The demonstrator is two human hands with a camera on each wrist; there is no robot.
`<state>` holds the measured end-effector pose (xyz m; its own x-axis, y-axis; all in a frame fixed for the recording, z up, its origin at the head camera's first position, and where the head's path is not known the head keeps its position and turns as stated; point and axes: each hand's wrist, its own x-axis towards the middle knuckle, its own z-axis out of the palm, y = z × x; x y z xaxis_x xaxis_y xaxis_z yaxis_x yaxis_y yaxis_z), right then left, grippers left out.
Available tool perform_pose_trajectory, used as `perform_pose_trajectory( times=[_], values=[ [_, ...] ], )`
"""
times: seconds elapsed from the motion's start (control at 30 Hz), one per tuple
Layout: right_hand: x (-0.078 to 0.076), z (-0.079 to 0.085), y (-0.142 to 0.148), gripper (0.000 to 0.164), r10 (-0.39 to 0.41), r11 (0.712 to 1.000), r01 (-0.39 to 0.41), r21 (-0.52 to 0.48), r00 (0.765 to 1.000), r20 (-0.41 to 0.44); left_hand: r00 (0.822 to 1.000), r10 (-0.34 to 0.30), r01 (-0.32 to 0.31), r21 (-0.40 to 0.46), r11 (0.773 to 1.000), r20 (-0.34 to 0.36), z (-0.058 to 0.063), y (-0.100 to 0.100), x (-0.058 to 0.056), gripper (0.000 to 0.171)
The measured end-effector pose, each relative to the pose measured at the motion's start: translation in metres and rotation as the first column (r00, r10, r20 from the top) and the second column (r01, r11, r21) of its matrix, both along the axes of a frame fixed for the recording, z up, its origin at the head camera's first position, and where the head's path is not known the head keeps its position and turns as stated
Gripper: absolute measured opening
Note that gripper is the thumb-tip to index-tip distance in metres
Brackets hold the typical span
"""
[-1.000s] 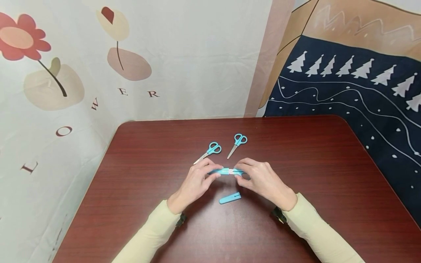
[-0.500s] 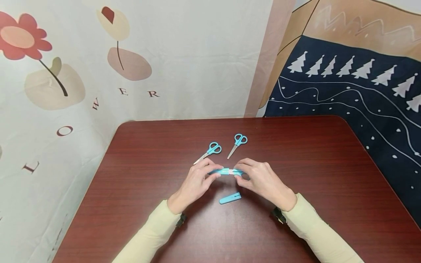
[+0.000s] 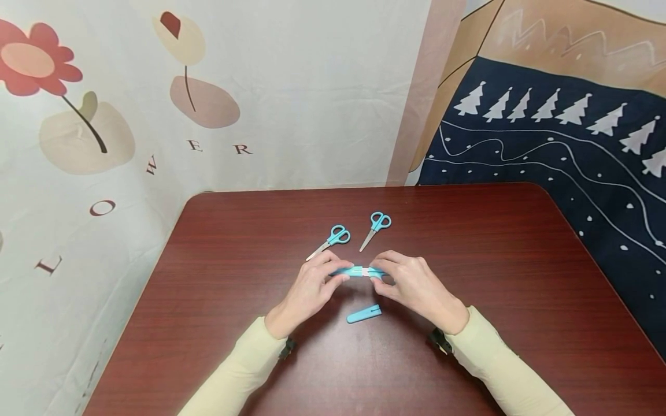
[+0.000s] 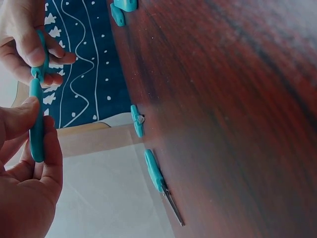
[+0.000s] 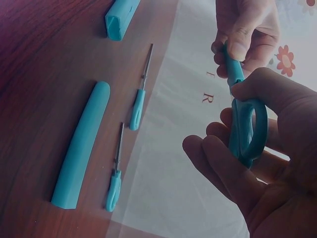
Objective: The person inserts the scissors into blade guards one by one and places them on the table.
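Note:
In the head view my left hand (image 3: 309,289) pinches a light blue blade cover (image 3: 355,271) between thumb and fingers. Opposite it, my right hand (image 3: 418,286) grips the blue handles of a pair of scissors (image 5: 250,131). The blades point left into the cover's mouth, and a short stretch of them shows in the gap between cover and handles. Both things are held in line, raised over the table. A second blue cover (image 3: 364,314) lies on the table just in front of the hands.
Beyond the hands lie two more blue-handled scissors, one on the left (image 3: 338,234) and one on the right (image 3: 380,221), with bare blades. The right wrist view shows another blue cover (image 5: 120,21) at its top. Patterned cloths hang behind the brown table (image 3: 494,248).

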<state>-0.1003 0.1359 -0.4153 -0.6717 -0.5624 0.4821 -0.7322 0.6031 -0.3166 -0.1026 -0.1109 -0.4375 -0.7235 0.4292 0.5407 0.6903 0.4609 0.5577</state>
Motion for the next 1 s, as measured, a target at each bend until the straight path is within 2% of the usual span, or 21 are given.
perform_pose_trajectory(
  times=[0.47, 1.0],
  values=[
    [-0.0010, -0.0008, -0.0005, 0.017, 0.014, 1.000, -0.014, 0.005, 0.999, -0.031, 1.000, -0.003, 0.003, 0.006, 1.000, 0.011, 0.0018, 0.0010, 0.0006, 0.021],
    [-0.0007, -0.0018, -0.0014, 0.018, 0.025, 1.000, -0.025, 0.000, 1.000, -0.010, 1.000, -0.001, 0.001, -0.014, 1.000, 0.008, 0.0020, 0.0016, 0.0015, 0.021]
  ],
)
